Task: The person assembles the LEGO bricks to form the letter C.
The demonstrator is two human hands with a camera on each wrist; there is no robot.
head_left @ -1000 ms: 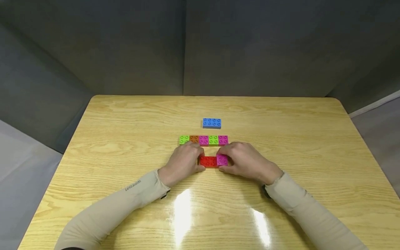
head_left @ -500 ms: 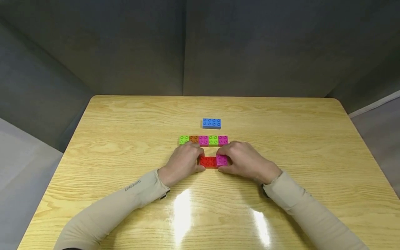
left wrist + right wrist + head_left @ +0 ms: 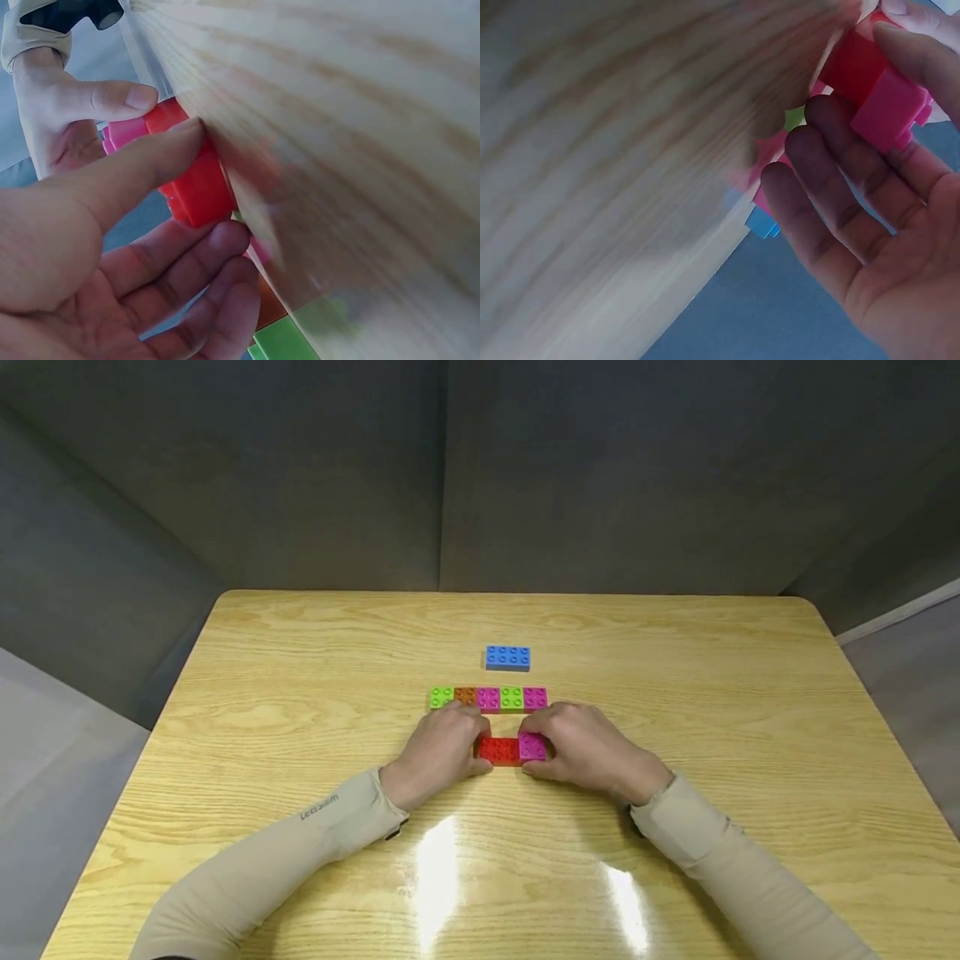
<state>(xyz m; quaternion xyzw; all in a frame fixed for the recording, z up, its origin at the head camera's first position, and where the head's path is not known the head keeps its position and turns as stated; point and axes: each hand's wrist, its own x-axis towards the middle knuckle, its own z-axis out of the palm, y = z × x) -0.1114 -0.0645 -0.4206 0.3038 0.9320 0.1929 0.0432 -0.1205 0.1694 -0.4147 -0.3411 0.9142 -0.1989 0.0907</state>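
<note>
A red toy brick [image 3: 498, 750] lies on the table in front of the person, with a square pink brick [image 3: 532, 747] on its right end. My left hand [image 3: 444, 745] pinches the red brick's left end between thumb and fingers, as the left wrist view also shows. On the opposite side my right hand [image 3: 588, 747] pinches the pink brick; in the right wrist view the pink brick [image 3: 890, 110] sits on top of the red one [image 3: 855, 66], studs outward. Whether the two bricks are fully pressed together cannot be told.
Just beyond the hands runs a row of square bricks: a green one [image 3: 442, 697], an orange one [image 3: 465, 696], a pink one [image 3: 488, 699], another green one [image 3: 512, 699] and another pink one [image 3: 535, 697]. A blue brick [image 3: 507, 658] lies farther back on the wooden table [image 3: 337, 643].
Both hands keep their hold on the red and pink bricks in practically the same place. The whole head view has shifted very slightly; no brick has visibly moved on the table.
</note>
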